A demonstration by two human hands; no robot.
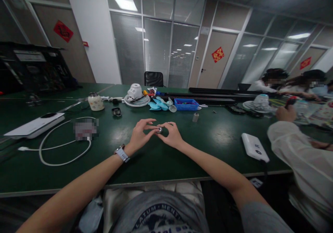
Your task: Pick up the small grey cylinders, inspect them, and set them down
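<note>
Above the green table, a small round metallic part [159,130] with a dark ring sits between my two hands. My left hand [142,134] pinches it from the left, thumb and fingers brought together at its edge. From the other side, my right hand [172,135] grips it with curled fingers and thumb. Its exact kind is too small to make out. A short silvery cylinder [195,117] stands on the table beyond my right hand. Behind my hands lie light-blue fan blades [159,103] and a white fan head with its grille [135,97].
A blue bin [186,104] of small parts stands at the back. Left are a patterned jar [95,101], a white cable [49,163] and a flat white device [35,125]. On the right lie a white box-shaped device [255,147] and a co-worker's sleeve [291,142].
</note>
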